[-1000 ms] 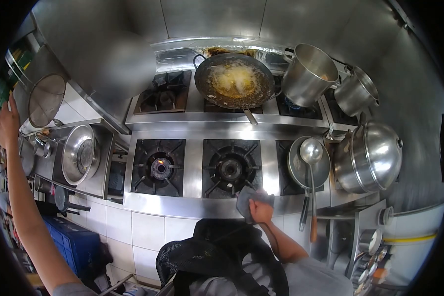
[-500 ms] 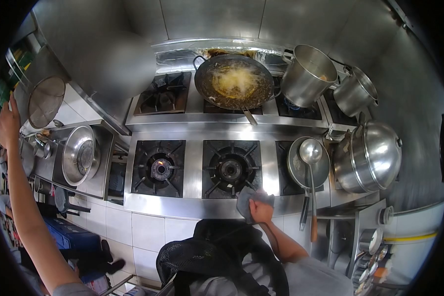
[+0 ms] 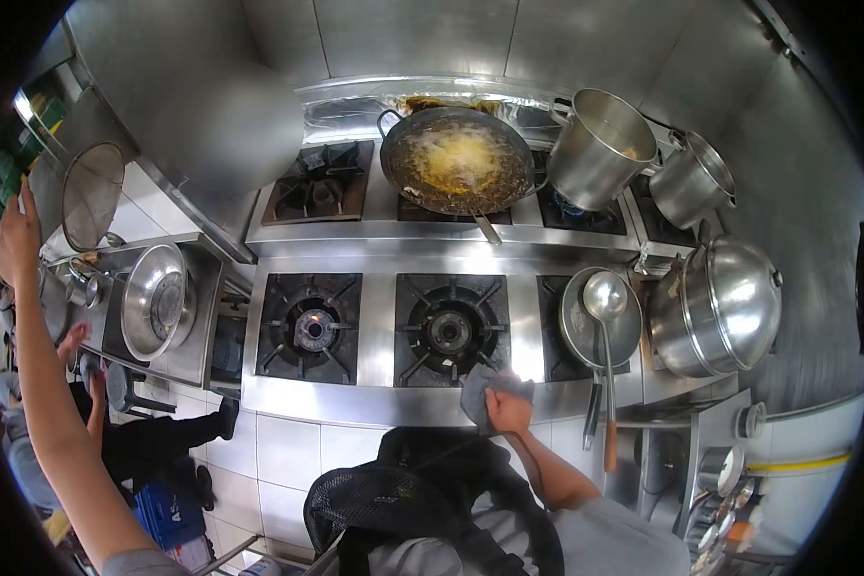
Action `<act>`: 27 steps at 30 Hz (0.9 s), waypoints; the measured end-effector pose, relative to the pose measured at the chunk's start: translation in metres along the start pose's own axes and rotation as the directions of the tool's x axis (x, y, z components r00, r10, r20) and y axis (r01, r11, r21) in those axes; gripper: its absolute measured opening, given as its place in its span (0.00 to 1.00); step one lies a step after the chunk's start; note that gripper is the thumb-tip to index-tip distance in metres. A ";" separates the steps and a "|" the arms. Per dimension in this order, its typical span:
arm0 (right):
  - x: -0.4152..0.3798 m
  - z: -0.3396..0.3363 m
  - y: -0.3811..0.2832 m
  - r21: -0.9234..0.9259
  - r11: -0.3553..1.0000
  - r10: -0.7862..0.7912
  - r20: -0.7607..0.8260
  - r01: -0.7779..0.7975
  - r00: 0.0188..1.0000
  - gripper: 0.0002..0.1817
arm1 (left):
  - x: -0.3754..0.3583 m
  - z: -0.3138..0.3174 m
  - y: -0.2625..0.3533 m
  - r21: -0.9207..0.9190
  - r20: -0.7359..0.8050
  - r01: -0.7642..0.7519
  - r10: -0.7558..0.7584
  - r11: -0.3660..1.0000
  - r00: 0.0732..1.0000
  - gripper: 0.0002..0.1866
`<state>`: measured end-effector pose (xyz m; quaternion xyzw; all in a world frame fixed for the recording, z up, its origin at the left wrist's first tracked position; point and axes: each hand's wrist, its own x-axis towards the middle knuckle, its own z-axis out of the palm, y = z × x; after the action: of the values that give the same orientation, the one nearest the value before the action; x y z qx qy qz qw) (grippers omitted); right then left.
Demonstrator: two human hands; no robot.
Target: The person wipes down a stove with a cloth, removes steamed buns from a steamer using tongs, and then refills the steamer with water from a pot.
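Head view, looking down at a steel stove range. Your right hand presses a grey folded cloth onto the front edge of the steel worktop, just below the middle front burner; your fingers are curled down over the cloth, gripping it. Your left hand is raised far out to the left, arm stretched up, fingers together and pointing upward, close to a round wire-mesh strainer hanging at the wall; whether the hand holds anything cannot be told.

On the back row, a dark round wok of bubbling yellow oil sits on the middle burner, with a tall steel pot just to its right. On the front right burner rests a shallow steel pan with a steel ladle with a wooden handle lying across it. Further right stands a large domed steel pot with lid. At the left, a steel bowl lies on a side counter. Another person in dark clothing stands at the lower left, one hand raised.
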<state>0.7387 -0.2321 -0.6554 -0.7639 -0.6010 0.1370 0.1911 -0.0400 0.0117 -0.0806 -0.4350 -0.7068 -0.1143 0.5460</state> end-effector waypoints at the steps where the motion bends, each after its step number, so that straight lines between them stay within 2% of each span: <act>1: 0.000 0.000 -0.001 -0.010 1.000 0.012 0.001 -0.012 1.000 0.25 | 0.001 -0.003 0.002 -0.004 0.002 0.004 -0.004 1.000 1.000 0.32; 6: 0.001 -0.001 0.000 -0.017 1.000 -0.010 -0.008 0.010 1.000 0.25 | -0.002 -0.019 0.014 -0.003 0.065 0.046 -0.046 0.999 0.997 0.33; 8: 0.000 0.000 0.000 -0.021 0.999 -0.027 -0.014 0.027 1.000 0.25 | -0.002 -0.011 0.010 0.031 -0.055 0.015 -0.013 0.999 0.998 0.33; 9: 0.000 0.000 0.001 -0.009 1.000 -0.030 -0.020 0.029 0.999 0.26 | -0.002 -0.008 0.007 0.032 -0.056 0.015 -0.014 0.999 0.998 0.33; 12: 0.000 0.002 0.001 0.004 0.999 -0.034 -0.040 0.034 0.999 0.26 | -0.002 -0.009 0.008 0.072 -0.043 0.010 -0.007 0.997 0.999 0.32; 21: -0.001 -0.002 -0.002 0.020 0.999 -0.036 -0.064 0.037 0.997 0.25 | 0.000 -0.001 0.002 0.021 -0.037 -0.027 0.028 0.999 0.999 0.30; 27: -0.001 -0.004 -0.004 0.023 0.999 -0.028 -0.071 0.030 0.997 0.25 | 0.002 0.003 -0.001 0.033 0.022 0.019 -0.020 0.999 1.000 0.30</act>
<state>0.7364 -0.2328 -0.6500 -0.7570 -0.6032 0.1146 0.2234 -0.0431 0.0137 -0.0794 -0.4203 -0.7188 -0.1030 0.5441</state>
